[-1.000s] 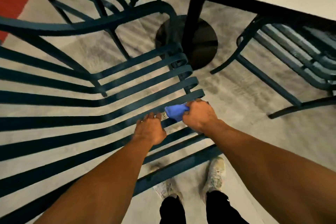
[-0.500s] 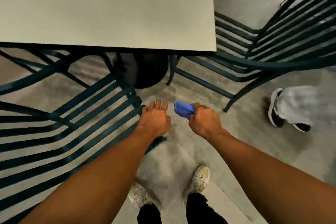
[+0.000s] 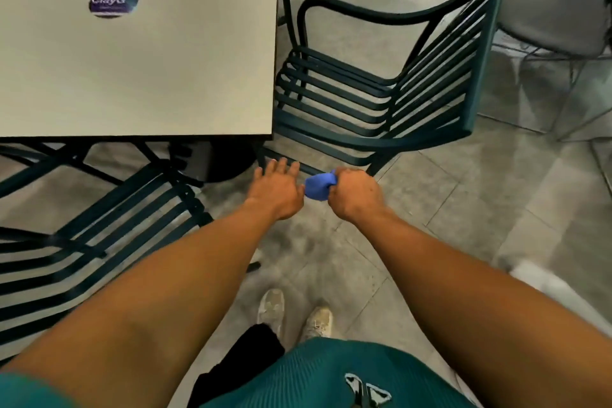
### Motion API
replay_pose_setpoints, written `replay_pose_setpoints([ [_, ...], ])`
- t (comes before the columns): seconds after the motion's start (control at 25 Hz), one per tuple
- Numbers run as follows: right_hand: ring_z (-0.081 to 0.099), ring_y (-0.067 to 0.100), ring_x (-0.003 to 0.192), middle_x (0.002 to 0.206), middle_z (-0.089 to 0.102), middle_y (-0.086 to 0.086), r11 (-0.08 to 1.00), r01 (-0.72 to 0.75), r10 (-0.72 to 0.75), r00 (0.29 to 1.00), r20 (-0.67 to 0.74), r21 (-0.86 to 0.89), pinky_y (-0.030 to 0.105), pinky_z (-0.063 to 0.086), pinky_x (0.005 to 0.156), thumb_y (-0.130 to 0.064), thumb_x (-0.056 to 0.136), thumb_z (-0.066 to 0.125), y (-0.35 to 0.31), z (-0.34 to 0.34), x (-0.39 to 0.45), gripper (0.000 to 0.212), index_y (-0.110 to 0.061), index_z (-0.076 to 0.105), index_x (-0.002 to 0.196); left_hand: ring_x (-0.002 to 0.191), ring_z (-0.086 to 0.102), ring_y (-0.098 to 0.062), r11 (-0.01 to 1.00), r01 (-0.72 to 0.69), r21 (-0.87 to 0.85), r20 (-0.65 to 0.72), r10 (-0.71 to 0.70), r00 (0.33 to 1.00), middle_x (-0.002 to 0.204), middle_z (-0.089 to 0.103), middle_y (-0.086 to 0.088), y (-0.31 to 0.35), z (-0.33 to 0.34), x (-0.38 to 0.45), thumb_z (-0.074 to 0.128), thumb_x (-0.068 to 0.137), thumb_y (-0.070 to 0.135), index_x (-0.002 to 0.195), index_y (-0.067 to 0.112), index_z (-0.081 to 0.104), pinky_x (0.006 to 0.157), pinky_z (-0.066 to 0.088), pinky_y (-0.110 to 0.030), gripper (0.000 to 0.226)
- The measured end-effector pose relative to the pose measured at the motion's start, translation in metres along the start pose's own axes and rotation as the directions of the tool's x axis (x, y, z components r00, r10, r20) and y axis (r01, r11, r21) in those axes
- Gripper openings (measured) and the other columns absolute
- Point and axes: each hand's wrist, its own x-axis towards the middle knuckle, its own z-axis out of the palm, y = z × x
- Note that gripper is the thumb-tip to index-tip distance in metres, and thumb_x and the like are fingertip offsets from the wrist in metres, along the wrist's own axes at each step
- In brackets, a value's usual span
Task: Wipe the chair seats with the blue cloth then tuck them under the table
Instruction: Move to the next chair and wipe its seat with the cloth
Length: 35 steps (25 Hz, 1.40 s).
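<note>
My right hand [image 3: 356, 194] is closed around a bunched blue cloth [image 3: 318, 186], just below the near corner of a dark green slatted metal chair [image 3: 381, 99]. That chair stands to the right of the beige table [image 3: 165, 76], its seat edge partly under the tabletop. My left hand [image 3: 276, 187] is beside the right one, fingers spread, holding nothing, hovering over the floor by the table corner. A second green slatted chair [image 3: 99, 235] sits at the lower left, its front reaching under the table's near edge.
A dark oval sticker [image 3: 113, 1] lies on the tabletop. The table's black pedestal base [image 3: 215, 162] shows under its corner. My two feet in light shoes [image 3: 294, 311] stand on grey floor tiles. A grey upholstered seat on wire legs [image 3: 556, 3] is at the upper right.
My view swung from the left chair's slats up to the table corner and the right chair. Both hands came off the left chair; the left hand opened, the right kept the cloth.
</note>
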Motion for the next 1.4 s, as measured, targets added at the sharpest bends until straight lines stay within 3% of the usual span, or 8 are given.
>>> replay_pose_setpoints([
  [0.16, 0.063, 0.031, 0.104, 0.114, 0.065, 0.012, 1.0, 0.001, -0.001, 0.998, -0.057, 0.008, 0.036, 0.051, 0.081, -0.016, 0.086, 0.058, 0.007, -0.024, 0.02, 0.033, -0.014, 0.06, 0.119, 0.145, 0.018, -0.031, 0.999, -0.033, -0.002, -0.027, 0.033, 0.999, 0.156, 0.024, -0.013, 0.02, -0.021, 0.019, 0.033, 0.1, 0.035, 0.151, 0.013, 0.022, 0.116, 0.019, -0.048, 0.056],
  [0.4, 0.061, 0.031, 0.108, 0.115, 0.064, 0.011, 1.0, 0.016, -0.015, 0.992, -0.123, 0.009, 0.037, 0.05, 0.086, -0.02, 0.085, 0.059, 0.011, -0.053, 0.079, 0.033, -0.015, 0.06, 0.118, 0.147, 0.014, -0.03, 0.99, -0.138, -0.025, -0.082, 0.135, 0.987, 0.16, 0.018, -0.013, 0.029, -0.047, 0.083, 0.029, 0.102, 0.038, 0.153, 0.015, 0.016, 0.119, 0.017, -0.046, 0.058],
  [0.6, 0.061, 0.027, 0.096, 0.107, 0.062, 0.01, 0.999, -0.03, 0.035, 0.987, -0.156, 0.036, 0.039, 0.052, 0.08, -0.021, 0.085, 0.063, 0.011, -0.087, 0.151, 0.029, -0.018, 0.057, 0.113, 0.148, 0.011, -0.031, 0.986, -0.159, -0.041, -0.069, 0.156, 0.985, 0.16, 0.015, -0.013, 0.027, -0.082, 0.162, 0.029, 0.102, 0.039, 0.153, 0.016, 0.015, 0.12, 0.014, -0.047, 0.058],
  [0.84, 0.06, 0.022, 0.089, 0.099, 0.061, 0.008, 0.984, -0.068, 0.088, 0.989, -0.121, 0.163, 0.034, 0.051, 0.073, -0.017, 0.086, 0.063, 0.018, -0.126, 0.219, 0.029, -0.018, 0.057, 0.114, 0.148, 0.009, -0.031, 0.983, -0.177, -0.048, -0.031, 0.176, 0.984, 0.161, 0.012, -0.012, 0.029, -0.12, 0.23, 0.03, 0.102, 0.04, 0.154, 0.018, 0.011, 0.12, 0.011, -0.048, 0.06],
  [0.96, 0.061, 0.024, 0.094, 0.103, 0.06, 0.009, 0.989, -0.088, 0.095, 0.994, -0.06, 0.117, 0.037, 0.052, 0.079, -0.016, 0.086, 0.063, 0.026, -0.137, 0.241, 0.03, -0.017, 0.054, 0.116, 0.148, 0.011, -0.031, 0.984, -0.172, -0.044, -0.035, 0.17, 0.985, 0.161, 0.015, -0.012, 0.042, -0.129, 0.251, 0.033, 0.101, 0.039, 0.153, 0.018, 0.015, 0.119, 0.014, -0.048, 0.058],
  [1.16, 0.061, 0.024, 0.094, 0.107, 0.061, 0.011, 0.999, -0.028, 0.027, 0.999, -0.026, -0.03, 0.038, 0.052, 0.082, -0.018, 0.085, 0.066, 0.05, -0.16, 0.285, 0.034, -0.016, 0.054, 0.118, 0.147, 0.014, -0.033, 0.996, -0.053, -0.077, 0.016, 0.055, 0.998, 0.16, 0.016, -0.011, 0.072, -0.129, 0.289, 0.032, 0.1, 0.04, 0.152, 0.018, 0.017, 0.118, 0.016, -0.05, 0.058],
  [1.4, 0.055, 0.031, 0.115, 0.124, 0.054, 0.013, 0.948, 0.228, -0.186, 0.963, 0.195, -0.221, 0.043, 0.051, 0.095, -0.02, 0.087, 0.067, 0.106, -0.205, 0.347, 0.046, -0.012, 0.048, 0.128, 0.146, 0.016, -0.033, 0.931, 0.293, -0.218, 0.126, -0.271, 0.954, 0.159, 0.017, -0.013, 0.148, -0.128, 0.338, 0.036, 0.099, 0.043, 0.151, 0.017, 0.022, 0.115, 0.019, -0.053, 0.06],
])
